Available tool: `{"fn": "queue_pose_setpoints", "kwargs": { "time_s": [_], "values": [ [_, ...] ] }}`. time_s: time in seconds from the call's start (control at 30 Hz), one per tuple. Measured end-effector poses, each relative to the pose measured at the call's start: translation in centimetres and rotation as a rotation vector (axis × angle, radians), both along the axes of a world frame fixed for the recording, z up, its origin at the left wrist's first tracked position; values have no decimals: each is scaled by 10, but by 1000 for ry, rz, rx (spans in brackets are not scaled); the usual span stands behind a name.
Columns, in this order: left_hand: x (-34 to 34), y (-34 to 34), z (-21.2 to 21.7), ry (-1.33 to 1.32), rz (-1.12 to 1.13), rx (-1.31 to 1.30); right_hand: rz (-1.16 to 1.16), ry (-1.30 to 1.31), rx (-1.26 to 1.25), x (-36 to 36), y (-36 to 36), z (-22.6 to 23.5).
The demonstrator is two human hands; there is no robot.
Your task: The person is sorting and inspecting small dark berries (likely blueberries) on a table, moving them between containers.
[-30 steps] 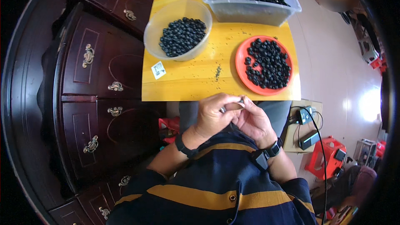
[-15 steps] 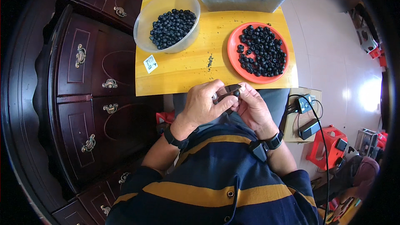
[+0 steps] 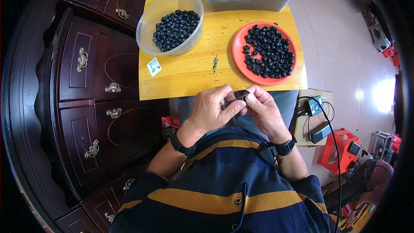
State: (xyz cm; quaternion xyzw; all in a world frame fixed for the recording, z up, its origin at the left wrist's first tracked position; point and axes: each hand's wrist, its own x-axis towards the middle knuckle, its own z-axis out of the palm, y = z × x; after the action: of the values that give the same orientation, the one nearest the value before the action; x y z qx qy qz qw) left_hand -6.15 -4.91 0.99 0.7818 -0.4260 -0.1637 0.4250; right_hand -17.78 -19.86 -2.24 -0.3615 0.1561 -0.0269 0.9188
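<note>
While both hands meet just below the near edge of the desk point(image 3: 189, 77), a small dark piece point(image 3: 239, 95), possibly a bead, is pinched between left hand point(image 3: 212, 110) and right hand point(image 3: 264, 111); steady fingertip alignment is called for next.

Dark carved wooden cabinet point(image 3: 86, 86) with brass drawer pulls, left of a yellow wooden table point(image 3: 194, 71). Pale glossy tiled floor point(image 3: 340, 56) at right, with a bright glare patch. Red plastic stools point(image 3: 340, 149) on the floor; one further off by the far edge.
</note>
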Motion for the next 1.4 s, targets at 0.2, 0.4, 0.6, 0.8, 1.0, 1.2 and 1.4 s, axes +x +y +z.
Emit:
{"fn": "queue_pose_setpoints", "kwargs": {
  "time_s": [0.2, 0.4, 0.6, 0.8, 1.0, 1.2, 1.4],
  "values": [
    [-1, -4, 4, -53, -17, -80, 50, 28, 184, -2, -1, 1],
    [-4, -5, -2, -91, 19, -39, 21, 63, 260, 0, 0, -1],
    [-5, -8, -8, -219, 20, -71, 30, 62, 241, 1, -2, -1],
    [-8, -13, -13, -275, 48, -79, 37, 31, 236, 3, -5, -7],
    [-4, -13, -3, -130, 46, -98, 7, 26, 349, 6, -6, -2],
    [-4, -18, 1, 9, 47, -207, 63, 7, 392, 11, -8, -3],
    [2, -19, 12, -73, 3, -127, 39, 49, 382, 8, -6, -9]
  ]
}}
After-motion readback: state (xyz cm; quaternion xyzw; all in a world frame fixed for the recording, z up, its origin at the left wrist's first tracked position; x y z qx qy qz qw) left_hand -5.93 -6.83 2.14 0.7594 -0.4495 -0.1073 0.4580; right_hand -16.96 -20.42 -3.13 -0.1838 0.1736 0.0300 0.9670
